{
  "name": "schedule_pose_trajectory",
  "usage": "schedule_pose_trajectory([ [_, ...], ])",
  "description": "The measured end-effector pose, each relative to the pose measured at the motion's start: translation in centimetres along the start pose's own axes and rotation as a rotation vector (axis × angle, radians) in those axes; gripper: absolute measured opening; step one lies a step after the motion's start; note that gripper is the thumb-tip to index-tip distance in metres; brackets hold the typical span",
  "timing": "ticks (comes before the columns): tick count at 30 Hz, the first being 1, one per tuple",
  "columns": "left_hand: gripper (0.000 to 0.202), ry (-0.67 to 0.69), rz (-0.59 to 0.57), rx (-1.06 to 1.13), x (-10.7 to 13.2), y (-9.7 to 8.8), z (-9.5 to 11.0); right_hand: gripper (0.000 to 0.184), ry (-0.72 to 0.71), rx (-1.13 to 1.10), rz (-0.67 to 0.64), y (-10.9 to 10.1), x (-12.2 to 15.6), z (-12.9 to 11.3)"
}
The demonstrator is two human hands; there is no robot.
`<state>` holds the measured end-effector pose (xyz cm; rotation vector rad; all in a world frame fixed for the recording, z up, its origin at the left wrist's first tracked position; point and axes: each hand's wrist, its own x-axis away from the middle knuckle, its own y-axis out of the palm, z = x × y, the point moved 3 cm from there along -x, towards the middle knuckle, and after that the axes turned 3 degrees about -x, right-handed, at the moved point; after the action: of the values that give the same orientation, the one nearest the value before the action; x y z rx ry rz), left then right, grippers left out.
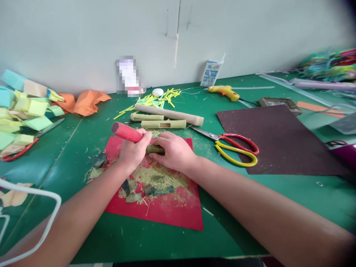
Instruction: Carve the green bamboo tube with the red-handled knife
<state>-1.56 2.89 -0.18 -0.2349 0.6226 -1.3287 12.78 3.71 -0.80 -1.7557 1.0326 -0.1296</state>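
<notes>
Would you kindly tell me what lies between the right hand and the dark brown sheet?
Scissors with red and yellow handles lie there, as the head view shows.

A pale grey-white wall with a vertical seam rises behind the green table, under soft, even light.

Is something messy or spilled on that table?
Yes. Pale shavings and dark scraps are strewn over the red mat, below the left hand gripping a red-handled tool and the right hand holding a bamboo piece. Some bits lie off the mat on the green table.
</notes>
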Motion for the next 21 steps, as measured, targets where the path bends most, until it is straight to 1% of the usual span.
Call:
schedule_pose_trajectory([
  [4,0.031,0.021,-0.025,-0.067,0.00,0.04,0.19,0.016,-0.006,-0.012,0.007,0.04,-0.05,0.10],
  [9,0.029,0.051,-0.090,-0.131,-0.10,-0.03,0.55,0.019,-0.023,-0.025,0.011,0.26,0.03,0.16],
  [11,0.031,0.023,-0.111,-0.068,0.05,-0.08,0.50,0.020,-0.018,-0.027,0.011,0.31,0.08,0.13],
  [14,0.035,-0.022,-0.142,0.107,0.37,0.07,0.33,0.019,-0.001,-0.041,0.006,0.24,0.11,0.12],
  [15,0.034,-0.025,-0.106,0.138,0.40,0.05,0.29,0.019,-0.001,-0.043,0.005,0.19,0.10,0.11],
  [17,0.032,-0.049,0.019,0.157,0.37,-0.11,0.10,0.018,-0.008,-0.035,0.007,0.08,0.09,0.10],
  [18,0.032,-0.044,0.046,0.146,0.31,-0.10,0.05,0.017,-0.008,-0.029,0.010,0.04,0.08,0.12],
  [21,0.032,-0.026,0.038,0.081,0.12,0.07,-0.06,0.017,-0.003,-0.025,0.014,0.03,0.07,0.18],
])
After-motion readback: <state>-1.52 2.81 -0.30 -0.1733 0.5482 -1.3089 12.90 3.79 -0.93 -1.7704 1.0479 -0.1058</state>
